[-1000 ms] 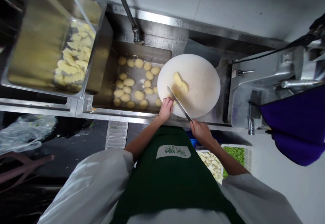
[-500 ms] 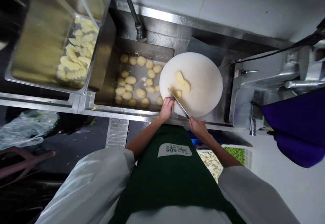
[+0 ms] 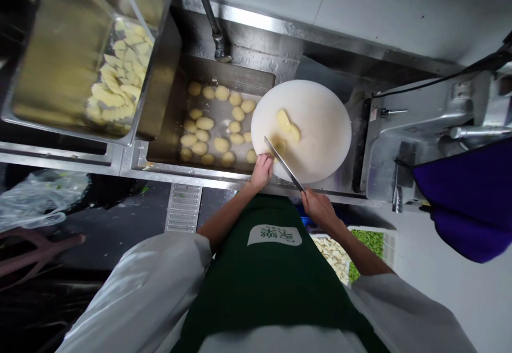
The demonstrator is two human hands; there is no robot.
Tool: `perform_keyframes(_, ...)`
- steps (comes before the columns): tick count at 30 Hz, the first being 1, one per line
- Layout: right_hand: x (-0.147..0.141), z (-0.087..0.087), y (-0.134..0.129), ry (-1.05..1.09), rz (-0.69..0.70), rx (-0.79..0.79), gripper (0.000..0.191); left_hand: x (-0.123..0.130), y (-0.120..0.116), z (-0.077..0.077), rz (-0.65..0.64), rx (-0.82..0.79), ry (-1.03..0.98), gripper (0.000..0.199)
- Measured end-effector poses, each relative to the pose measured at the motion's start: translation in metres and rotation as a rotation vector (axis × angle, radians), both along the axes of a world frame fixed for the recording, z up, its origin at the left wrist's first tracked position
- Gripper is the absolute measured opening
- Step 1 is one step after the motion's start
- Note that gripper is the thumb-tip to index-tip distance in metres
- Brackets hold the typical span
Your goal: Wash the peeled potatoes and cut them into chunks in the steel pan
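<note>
My right hand (image 3: 318, 206) is closed round the handle of a knife (image 3: 287, 168), whose blade slants up and left over the near-left part of a round white cutting board (image 3: 324, 129). My left hand (image 3: 262, 171) lies at the board's near-left edge, its fingers bent over a potato beside the blade and largely covering it. Just past the blade sits a potato piece (image 3: 280, 144), partly in the knife's shadow. Two cut potato pieces (image 3: 288, 125) rest farther back on the board, touching each other.
Left of the board, a sink basin (image 3: 166, 129) holds several peeled potatoes (image 3: 205, 123) under a faucet (image 3: 221, 49). A deep steel container (image 3: 52, 75) with potato slices (image 3: 120, 83) stands farther left. At right are a steel unit (image 3: 384, 145) and a purple cloth (image 3: 464, 193).
My right hand and the knife have shifted slightly right and toward me. My left hand stays by the potato, and the pieces on the board lie as before.
</note>
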State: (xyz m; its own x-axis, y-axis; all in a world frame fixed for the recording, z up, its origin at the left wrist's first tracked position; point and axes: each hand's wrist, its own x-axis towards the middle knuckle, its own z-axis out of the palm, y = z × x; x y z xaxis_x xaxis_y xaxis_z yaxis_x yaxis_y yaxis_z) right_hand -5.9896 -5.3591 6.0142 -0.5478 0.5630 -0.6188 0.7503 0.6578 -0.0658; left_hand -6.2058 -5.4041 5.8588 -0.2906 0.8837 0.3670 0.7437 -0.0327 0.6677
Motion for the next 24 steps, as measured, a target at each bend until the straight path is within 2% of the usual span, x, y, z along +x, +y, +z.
perform_keyframes(6,-0.004,-0.007,0.001,-0.036,0.008,-0.019,0.039,-0.001,-0.002,0.001,-0.001,0.041,0.018,0.029)
perform_keyframes(12,0.001,-0.002,-0.001,-0.018,0.018,-0.008,0.041,-0.001,-0.004,-0.001,0.003,0.012,-0.002,0.029)
perform_keyframes(17,-0.003,-0.006,0.001,-0.029,0.016,-0.027,0.038,-0.003,-0.005,-0.002,-0.009,0.046,-0.052,0.026)
perform_keyframes(24,0.002,0.004,-0.002,-0.029,0.032,-0.005,0.039,-0.002,-0.005,-0.002,0.003,0.024,-0.038,0.028)
